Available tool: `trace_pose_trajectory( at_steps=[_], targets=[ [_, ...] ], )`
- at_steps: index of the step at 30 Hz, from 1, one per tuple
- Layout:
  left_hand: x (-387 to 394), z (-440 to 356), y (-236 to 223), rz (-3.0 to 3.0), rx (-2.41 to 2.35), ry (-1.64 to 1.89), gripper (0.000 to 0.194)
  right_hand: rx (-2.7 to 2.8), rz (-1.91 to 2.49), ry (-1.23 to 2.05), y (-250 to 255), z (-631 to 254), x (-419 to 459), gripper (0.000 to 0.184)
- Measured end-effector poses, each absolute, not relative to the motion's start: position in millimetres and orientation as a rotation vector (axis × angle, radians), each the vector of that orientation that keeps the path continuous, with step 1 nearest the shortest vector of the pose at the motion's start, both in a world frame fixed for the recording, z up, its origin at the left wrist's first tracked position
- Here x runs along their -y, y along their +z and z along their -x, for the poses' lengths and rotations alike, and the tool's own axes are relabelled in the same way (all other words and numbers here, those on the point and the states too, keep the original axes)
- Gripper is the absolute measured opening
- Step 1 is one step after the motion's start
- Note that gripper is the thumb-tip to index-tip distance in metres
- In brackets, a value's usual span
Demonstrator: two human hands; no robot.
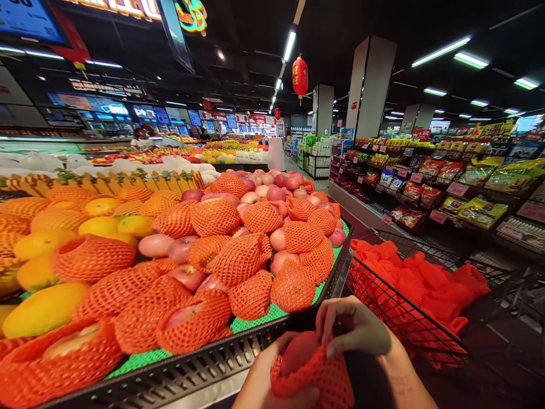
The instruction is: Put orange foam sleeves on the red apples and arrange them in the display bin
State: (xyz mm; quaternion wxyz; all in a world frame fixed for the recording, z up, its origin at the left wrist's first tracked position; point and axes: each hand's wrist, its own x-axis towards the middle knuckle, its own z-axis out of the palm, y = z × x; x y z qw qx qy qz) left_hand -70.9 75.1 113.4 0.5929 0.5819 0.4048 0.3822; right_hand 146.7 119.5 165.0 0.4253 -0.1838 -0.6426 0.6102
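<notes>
At the bottom of the head view my left hand is wrapped round a red apple from the left and below. An orange foam net sleeve covers the apple's lower part, while its upper part is bare. My right hand pinches the rim of the foam net sleeve between thumb and fingers, on the apple's right side. Just beyond my hands, several apples in orange foam nets lie on a green mat in a black display crate.
A wire shopping cart full of empty orange foam nets stands at my right. Yellow mangoes lie at the left of the display. Shelves of packaged goods line the right side. A red lantern hangs overhead.
</notes>
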Motion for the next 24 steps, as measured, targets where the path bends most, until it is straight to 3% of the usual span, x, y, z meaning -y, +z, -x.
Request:
trace_pose_trajectory(
  at_steps=[6, 11, 15, 17, 18, 21, 24],
  targets=[
    [-73.5, 61.8, 115.9, -1.343, -0.829, 0.776, 0.058, 1.457, 0.463, 1.744, 150.3, -137.0, -121.4, 0.034],
    [-64.3, 57.7, 118.6, -1.140, -0.823, 0.992, 0.078, 1.377, 0.484, 1.643, 139.9, -128.7, -124.3, 0.039],
    [-59.4, 53.6, 117.4, -1.223, -1.238, 1.310, 0.074, 1.436, 0.347, 1.692, 138.3, -130.7, -111.2, 0.084],
    [-57.3, 51.4, 116.6, -1.357, -1.433, 1.314, 0.068, 1.366, 0.311, 1.812, 135.9, -129.8, -103.7, 0.108],
    [-56.2, 50.9, 116.6, -1.457, -1.520, 1.276, 0.064, 1.330, 0.338, 1.830, 134.0, -128.5, -100.7, 0.110],
    [-54.2, 52.0, 119.1, -1.907, -1.732, 1.284, 0.053, 1.299, 0.463, 1.690, 126.4, -122.5, -96.1, 0.096],
    [-52.7, 51.8, 125.4, -2.361, -1.698, 1.587, 0.034, 1.348, 0.537, 1.444, 117.7, -118.4, -96.6, 0.090]
  ],
)
